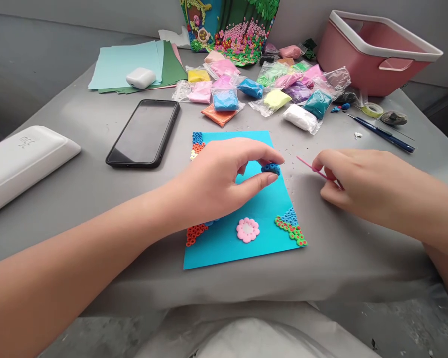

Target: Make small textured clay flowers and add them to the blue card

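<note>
Between thumb and fingertips my left hand (227, 174) pinches a small blue clay piece (271, 169) dotted with holes. It is above a bright blue sheet of paper (224, 253), hiding part of it. My right hand (362, 181) is closed around a thin pink stick (306, 164), just right of the sheet. On the paper sits a pink clay flower (248, 230) with a pale centre. Small clay rings cover the visible corners: red-orange rings (196, 234) at the near left, green and red rings (293, 232) at the near right, and dark blue rings (197, 137) at the far left.
Bagged coloured clay (225, 100) is strewn behind the sheet, before a decorated clay picture (235, 35). A pink bin (353, 59) stands at the back right, near a dark blue pen-like tool (383, 133). Leftward lie a phone (144, 133), a white device (26, 159) and an earbud case (141, 78).
</note>
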Tool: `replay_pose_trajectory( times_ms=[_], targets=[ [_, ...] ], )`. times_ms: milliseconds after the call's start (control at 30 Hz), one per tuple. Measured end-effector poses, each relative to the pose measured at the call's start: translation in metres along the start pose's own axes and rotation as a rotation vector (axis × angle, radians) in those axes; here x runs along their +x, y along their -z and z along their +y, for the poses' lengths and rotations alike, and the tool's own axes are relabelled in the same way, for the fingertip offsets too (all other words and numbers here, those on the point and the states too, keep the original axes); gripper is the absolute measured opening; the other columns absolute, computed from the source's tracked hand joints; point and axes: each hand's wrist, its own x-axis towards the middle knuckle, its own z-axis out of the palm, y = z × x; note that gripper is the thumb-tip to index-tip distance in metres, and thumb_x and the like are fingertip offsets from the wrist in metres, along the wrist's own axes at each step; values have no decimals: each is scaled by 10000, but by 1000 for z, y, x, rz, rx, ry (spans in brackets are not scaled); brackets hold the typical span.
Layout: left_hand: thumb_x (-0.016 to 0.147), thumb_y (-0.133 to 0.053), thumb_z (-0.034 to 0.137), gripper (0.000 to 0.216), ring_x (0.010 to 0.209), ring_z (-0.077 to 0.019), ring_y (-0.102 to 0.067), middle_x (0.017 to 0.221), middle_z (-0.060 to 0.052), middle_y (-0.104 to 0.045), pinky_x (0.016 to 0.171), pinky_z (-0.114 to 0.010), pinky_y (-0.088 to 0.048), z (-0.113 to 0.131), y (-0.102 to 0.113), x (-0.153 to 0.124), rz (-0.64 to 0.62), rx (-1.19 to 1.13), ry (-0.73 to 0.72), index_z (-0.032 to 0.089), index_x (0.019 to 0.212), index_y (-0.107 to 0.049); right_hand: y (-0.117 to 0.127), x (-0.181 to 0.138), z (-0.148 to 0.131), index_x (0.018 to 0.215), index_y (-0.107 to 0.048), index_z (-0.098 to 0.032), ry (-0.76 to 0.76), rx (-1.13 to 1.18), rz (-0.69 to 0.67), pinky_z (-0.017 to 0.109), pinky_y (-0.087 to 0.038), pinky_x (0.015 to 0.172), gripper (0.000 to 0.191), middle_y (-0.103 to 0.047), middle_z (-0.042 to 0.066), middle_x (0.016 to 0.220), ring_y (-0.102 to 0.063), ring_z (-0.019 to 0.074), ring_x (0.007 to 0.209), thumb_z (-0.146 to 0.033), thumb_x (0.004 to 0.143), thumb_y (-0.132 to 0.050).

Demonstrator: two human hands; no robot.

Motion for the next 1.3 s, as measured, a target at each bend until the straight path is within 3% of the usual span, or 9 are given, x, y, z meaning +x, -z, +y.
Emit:
replay_pose_trajectory(
  times_ms=[33, 67, 167, 233, 433, 733, 1133, 1300],
  targets=[
    [1020, -649, 294, 269, 925, -172, -698, 1050, -30, -802, 854, -293, -546, 2, 0, -1, 8, 8, 10, 231, 1232, -801, 0, 5, -8, 887, -618, -255, -14, -95, 14, 362, -385, 546, 198, -649, 14, 731, -560, 199, 599, -83, 807, -675],
    [1022, -652, 282, 261, 929, -171, -700, 1052, -30, -802, 862, -292, -546, 5, 0, -3, 13, 14, 18, 224, 1229, -802, 0, 10, -17, 866, -599, -257, -3, -96, 115, 370, -414, 550, 179, -647, 16, 723, -572, 197, 597, -101, 824, -678],
    [1017, -668, 268, 247, 877, -162, -688, 1029, -27, -805, 849, -289, -543, 9, -1, -4, 11, 32, 21, 208, 1211, -810, -4, 13, -41, 973, -648, -296, -28, 317, 459, 383, -571, 629, 160, -722, 26, 913, -750, 221, 776, -151, 935, -704],
    [1018, -668, 268, 246, 870, -163, -687, 1019, -22, -809, 850, -293, -543, 9, -1, -5, 0, 44, 18, 217, 1209, -814, -8, 11, -51, 1039, -677, -332, 14, 504, 534, 381, -638, 660, 191, -736, 13, 995, -800, 234, 885, -165, 962, -731],
    [1026, -654, 322, 270, 871, -179, -692, 942, -17, -799, 826, -302, -534, 8, 1, -5, -26, 47, -31, 254, 1226, -822, -17, 15, -50, 995, -689, -297, 138, 622, 408, 271, -704, 667, 183, -731, -2, 966, -818, 149, 836, -116, 983, -715],
    [981, -650, 327, 289, 825, -164, -686, 923, -15, -803, 797, -283, -551, -6, -3, 2, 23, 30, -108, 232, 1185, -831, -16, 18, -50, 955, -691, -289, 154, 598, 427, 290, -673, 633, 195, -753, 9, 930, -811, 166, 829, -95, 959, -714],
    [1025, -659, 263, 263, 924, -167, -713, 995, -26, -817, 853, -273, -545, 2, 0, -2, -30, 50, -73, 204, 1227, -816, -15, 18, -53, 956, -705, -327, 130, 551, 411, 375, -638, 610, 223, -745, 13, 921, -778, 204, 780, -104, 961, -699],
    [1004, -668, 238, 255, 874, -154, -702, 927, -11, -797, 833, -258, -547, -3, -4, -3, 32, 36, -135, 202, 1203, -823, -24, 20, -43, 1015, -719, -301, 274, 516, 501, 340, -641, 573, 294, -770, 16, 920, -792, 193, 758, -44, 881, -770]
  ],
)
